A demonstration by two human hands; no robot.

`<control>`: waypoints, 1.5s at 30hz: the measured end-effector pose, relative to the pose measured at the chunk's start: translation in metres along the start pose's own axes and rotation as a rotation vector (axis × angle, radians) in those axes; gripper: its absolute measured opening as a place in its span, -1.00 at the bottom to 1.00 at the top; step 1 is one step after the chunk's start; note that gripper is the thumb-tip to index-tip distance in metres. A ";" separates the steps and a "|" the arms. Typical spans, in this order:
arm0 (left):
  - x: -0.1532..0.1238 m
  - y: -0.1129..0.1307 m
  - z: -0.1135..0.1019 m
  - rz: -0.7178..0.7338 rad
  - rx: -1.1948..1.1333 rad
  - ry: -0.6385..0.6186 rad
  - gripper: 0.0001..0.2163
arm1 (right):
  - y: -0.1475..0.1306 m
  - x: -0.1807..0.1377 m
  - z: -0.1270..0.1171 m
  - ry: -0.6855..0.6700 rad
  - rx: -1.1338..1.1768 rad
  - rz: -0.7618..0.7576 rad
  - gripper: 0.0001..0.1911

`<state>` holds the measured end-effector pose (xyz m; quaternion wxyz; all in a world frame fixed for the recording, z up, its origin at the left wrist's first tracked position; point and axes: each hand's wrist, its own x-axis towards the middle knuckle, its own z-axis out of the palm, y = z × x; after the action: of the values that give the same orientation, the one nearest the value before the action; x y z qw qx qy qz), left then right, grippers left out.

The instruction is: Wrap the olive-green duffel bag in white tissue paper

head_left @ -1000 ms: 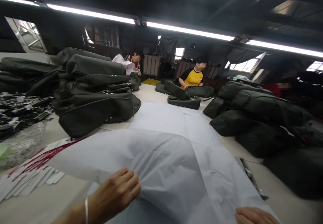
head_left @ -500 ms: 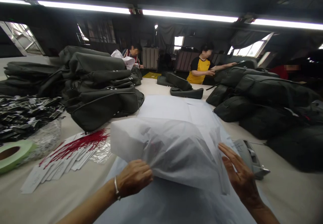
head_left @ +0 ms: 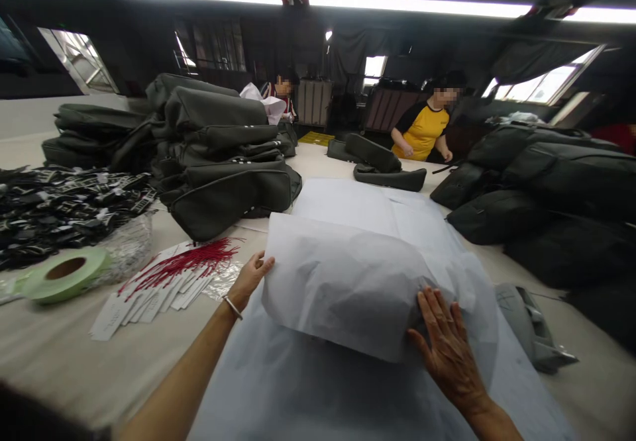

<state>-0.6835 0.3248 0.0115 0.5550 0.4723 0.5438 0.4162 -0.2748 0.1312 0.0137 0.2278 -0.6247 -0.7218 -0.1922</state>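
Pinching the white sheet (head_left: 342, 285) in your left hand (head_left: 250, 277), you rest your right hand (head_left: 447, 343), fingers spread, on it; it's curled over, not yet flat.

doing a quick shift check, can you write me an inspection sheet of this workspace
Surface: pale table, partly covered by white sheets.
Job's things: raised white sheet, creased, between the hands.
Clutter: on the left, pale green roll, red-stringed tags, clear plastic, black-and-white piled pieces; on the right, grey tool; dark bags piled both sides.
Hands: left hand touches the sheet's left edge, pinch unclear; right hand lies on its right part, fingers extended.
Cables: nothing seen for certain.
Surroundings: person in yellow and black across the table; another person farther left; lit tube lights overhead.
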 end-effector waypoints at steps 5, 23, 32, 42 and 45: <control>-0.013 -0.018 -0.004 -0.120 -0.102 -0.062 -0.35 | -0.002 0.001 0.003 0.055 -0.005 0.015 -0.34; -0.017 0.032 -0.007 0.574 0.472 0.460 -0.50 | 0.000 0.004 0.011 0.051 -0.055 0.004 -0.31; -0.060 0.081 0.202 1.561 1.328 -0.561 -0.35 | -0.011 0.000 0.004 0.064 -0.007 0.022 -0.30; -0.051 0.056 0.195 1.566 1.378 -0.627 -0.23 | -0.016 -0.031 -0.010 0.106 0.015 0.125 -0.33; -0.054 0.057 0.195 1.614 1.364 -0.645 -0.25 | -0.015 -0.033 -0.015 0.170 0.033 0.139 -0.37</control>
<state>-0.4899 0.2696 0.0713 -0.1405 0.9818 0.0210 0.1262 -0.2849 0.0937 0.0078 0.3111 -0.6509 -0.6579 -0.2163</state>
